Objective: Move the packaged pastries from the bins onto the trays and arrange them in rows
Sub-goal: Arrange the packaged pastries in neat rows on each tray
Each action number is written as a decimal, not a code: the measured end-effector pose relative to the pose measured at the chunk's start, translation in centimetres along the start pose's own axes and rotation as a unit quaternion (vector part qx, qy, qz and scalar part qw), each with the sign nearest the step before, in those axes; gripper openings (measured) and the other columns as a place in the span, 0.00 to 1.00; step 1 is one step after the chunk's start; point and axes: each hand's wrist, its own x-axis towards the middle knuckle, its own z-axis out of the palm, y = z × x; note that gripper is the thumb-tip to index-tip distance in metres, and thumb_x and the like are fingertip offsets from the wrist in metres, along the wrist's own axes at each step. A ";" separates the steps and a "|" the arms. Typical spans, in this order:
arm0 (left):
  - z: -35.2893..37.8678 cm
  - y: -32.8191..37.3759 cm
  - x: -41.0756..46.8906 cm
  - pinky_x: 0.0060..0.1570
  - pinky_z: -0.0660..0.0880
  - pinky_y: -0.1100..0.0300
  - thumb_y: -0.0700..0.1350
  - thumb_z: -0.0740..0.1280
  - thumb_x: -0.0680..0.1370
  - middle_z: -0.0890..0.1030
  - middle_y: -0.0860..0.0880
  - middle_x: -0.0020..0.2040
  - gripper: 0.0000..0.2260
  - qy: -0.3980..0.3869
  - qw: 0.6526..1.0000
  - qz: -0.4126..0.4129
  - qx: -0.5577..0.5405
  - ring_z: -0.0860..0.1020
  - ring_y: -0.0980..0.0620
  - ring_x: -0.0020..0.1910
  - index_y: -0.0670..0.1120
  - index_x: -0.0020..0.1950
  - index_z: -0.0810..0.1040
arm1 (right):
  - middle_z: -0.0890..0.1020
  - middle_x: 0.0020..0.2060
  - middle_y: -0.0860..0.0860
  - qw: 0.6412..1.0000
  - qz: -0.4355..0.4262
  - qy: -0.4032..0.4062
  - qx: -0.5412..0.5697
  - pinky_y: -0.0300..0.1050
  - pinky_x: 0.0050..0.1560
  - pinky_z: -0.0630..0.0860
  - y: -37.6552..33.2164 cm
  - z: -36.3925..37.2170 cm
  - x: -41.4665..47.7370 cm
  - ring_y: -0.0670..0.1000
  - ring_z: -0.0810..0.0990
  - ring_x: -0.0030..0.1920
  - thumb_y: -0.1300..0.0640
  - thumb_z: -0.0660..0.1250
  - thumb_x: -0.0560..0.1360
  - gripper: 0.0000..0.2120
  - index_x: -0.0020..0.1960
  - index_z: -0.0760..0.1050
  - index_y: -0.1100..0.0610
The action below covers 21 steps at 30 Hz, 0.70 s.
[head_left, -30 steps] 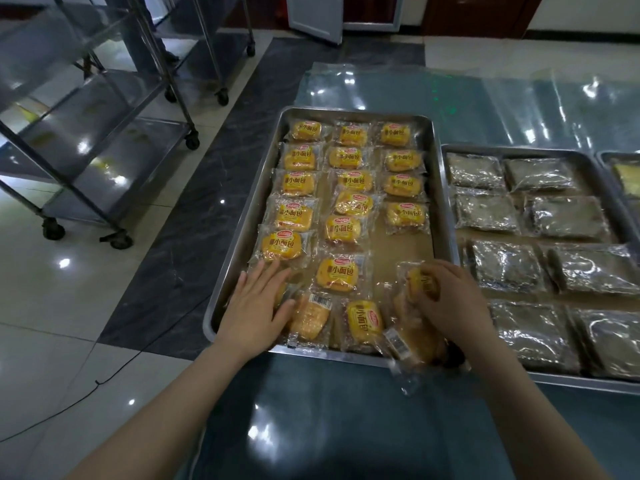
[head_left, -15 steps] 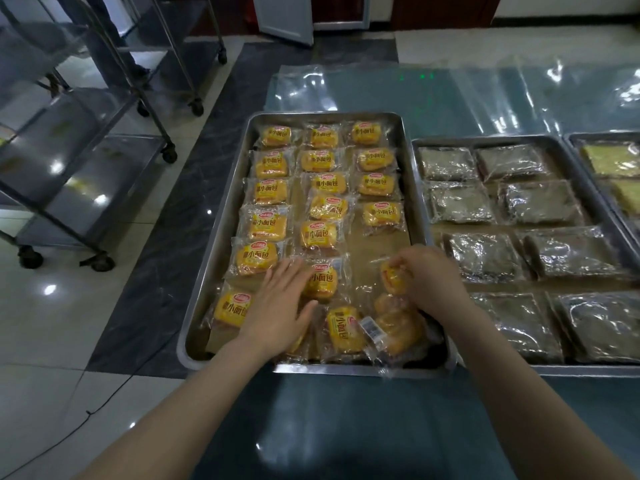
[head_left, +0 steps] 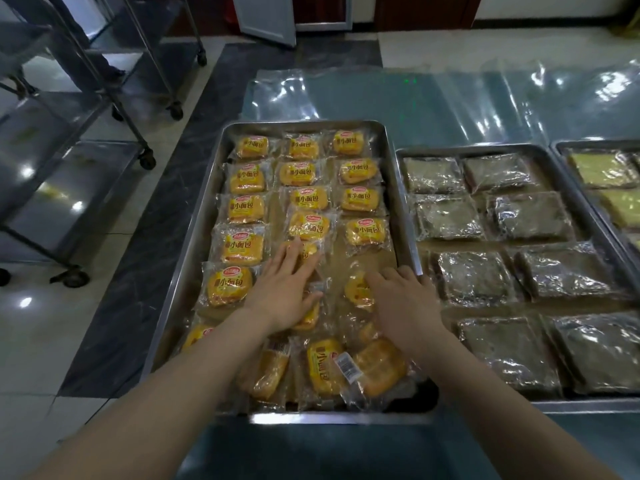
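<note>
Fingers (head_left: 291, 258) of left hand (head_left: 280, 296) and right hand (head_left: 405, 303) lie flat on clear-wrapped yellow buns (head_left: 357, 289), gripping none; hard pushing could mess the rows.

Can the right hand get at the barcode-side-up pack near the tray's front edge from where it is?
Probably yes. The barcode-up pack lies on top of the loose pile, uncovered, just nearer than the right hand, which rests flat on another pack and grips nothing.
</note>
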 end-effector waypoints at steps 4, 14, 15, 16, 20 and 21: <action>1.5 0.4 -0.6 0.66 0.32 0.49 0.66 0.47 0.77 0.31 0.48 0.74 0.29 -0.013 1.000 0.007 0.027 0.30 0.44 0.70 0.63 0.71 0.33 | 0.73 0.64 0.50 1.000 -0.014 0.025 0.011 0.51 0.63 0.64 0.6 0.7 1.2 0.55 0.66 0.67 0.60 0.62 0.74 0.20 0.66 0.68 0.52; 3.4 0.5 -1.6 0.61 0.25 0.52 0.67 0.43 0.76 0.28 0.50 0.73 0.29 0.015 1.000 -0.001 0.017 0.21 0.49 0.66 0.65 0.70 0.30 | 0.37 0.76 0.53 0.997 0.000 0.012 0.080 0.60 0.72 0.38 -0.4 3.2 5.1 0.57 0.32 0.74 0.40 0.50 0.79 0.35 0.77 0.39 0.53; 3.5 0.5 -1.6 0.60 0.23 0.53 0.67 0.43 0.76 0.27 0.50 0.73 0.29 0.015 1.000 0.000 0.016 0.20 0.50 0.65 0.65 0.70 0.29 | 0.35 0.76 0.54 0.997 -0.001 -0.009 0.072 0.61 0.71 0.38 -0.3 3.6 5.8 0.58 0.31 0.74 0.39 0.49 0.79 0.35 0.77 0.38 0.52; 3.6 0.4 -1.6 0.59 0.23 0.54 0.67 0.42 0.75 0.27 0.50 0.73 0.29 0.016 1.000 0.001 0.017 0.20 0.51 0.65 0.65 0.69 0.29 | 0.33 0.75 0.54 0.997 -0.007 -0.028 0.067 0.62 0.70 0.37 -0.2 4.0 6.4 0.58 0.30 0.73 0.37 0.47 0.78 0.35 0.77 0.37 0.51; 3.9 0.4 -1.7 0.61 0.26 0.52 0.67 0.42 0.75 0.27 0.50 0.73 0.29 0.021 1.000 0.001 0.018 0.21 0.50 0.66 0.65 0.69 0.28 | 0.30 0.74 0.53 0.994 -0.035 -0.065 0.075 0.64 0.69 0.36 0.5 4.6 8.2 0.56 0.27 0.72 0.32 0.43 0.76 0.36 0.77 0.36 0.47; 3.9 0.4 -1.7 0.62 0.26 0.52 0.67 0.42 0.75 0.27 0.50 0.73 0.28 0.020 1.000 0.000 0.015 0.21 0.49 0.66 0.65 0.69 0.28 | 0.31 0.74 0.53 0.994 -0.037 -0.069 0.075 0.65 0.70 0.37 0.7 4.5 8.4 0.56 0.27 0.72 0.32 0.43 0.76 0.36 0.77 0.37 0.46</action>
